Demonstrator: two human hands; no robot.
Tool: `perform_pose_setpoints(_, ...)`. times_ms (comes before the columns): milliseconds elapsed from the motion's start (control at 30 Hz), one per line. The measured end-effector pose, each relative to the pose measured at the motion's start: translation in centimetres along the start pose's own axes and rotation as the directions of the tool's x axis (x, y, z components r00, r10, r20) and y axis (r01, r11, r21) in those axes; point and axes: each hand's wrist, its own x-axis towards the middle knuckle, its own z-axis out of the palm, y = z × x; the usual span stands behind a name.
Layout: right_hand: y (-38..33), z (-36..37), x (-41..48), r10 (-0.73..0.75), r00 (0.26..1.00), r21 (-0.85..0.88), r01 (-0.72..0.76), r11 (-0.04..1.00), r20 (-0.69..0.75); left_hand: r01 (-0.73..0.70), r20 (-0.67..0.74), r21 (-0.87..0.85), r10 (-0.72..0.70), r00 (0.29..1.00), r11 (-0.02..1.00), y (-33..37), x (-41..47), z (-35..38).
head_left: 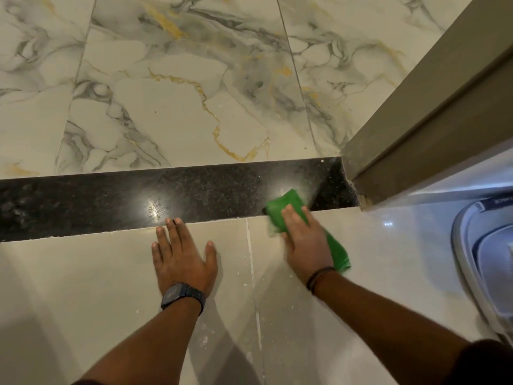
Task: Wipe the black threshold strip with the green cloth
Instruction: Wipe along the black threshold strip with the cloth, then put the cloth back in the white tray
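A black speckled threshold strip (194, 195) runs across the floor from the left edge to the door frame on the right. My right hand (305, 240) presses a folded green cloth (286, 207) flat, its front end on the strip's right part and its tail trailing back over the near tile. My left hand (180, 254) lies flat with fingers spread on the beige tile, fingertips touching the strip's near edge. It holds nothing. A dark watch sits on the left wrist.
Marbled tiles (180, 93) with grey and gold veins lie beyond the strip. A brown door frame (416, 129) rises at the strip's right end. A white and blue tub-like object (483, 251) stands at the right edge on the near tiles.
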Motion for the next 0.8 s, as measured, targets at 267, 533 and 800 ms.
perform_pose_setpoints(267, -1.6, -0.9, -11.7, -0.573, 0.78, 0.056, 0.58, 0.813, 0.251, -0.195, 0.158, -0.038, 0.199, 0.967, 0.98, -1.5, -2.1, -1.6)
perform_pose_setpoints(533, -8.2, -10.6, -11.0, 0.223, 0.859, 0.512, -0.462, 0.724, 0.461, -0.186, 0.175, -0.205, 0.223, 0.959, 0.961, 0.8, -7.4, -13.4)
perform_pose_setpoints(800, -7.2, -37.7, -12.5, 0.638, 0.754, 0.692, -0.379, 0.614, -0.154, -0.46, 0.149, -0.32, 0.523, 0.839, 0.828, 17.0, -13.9, -28.0)
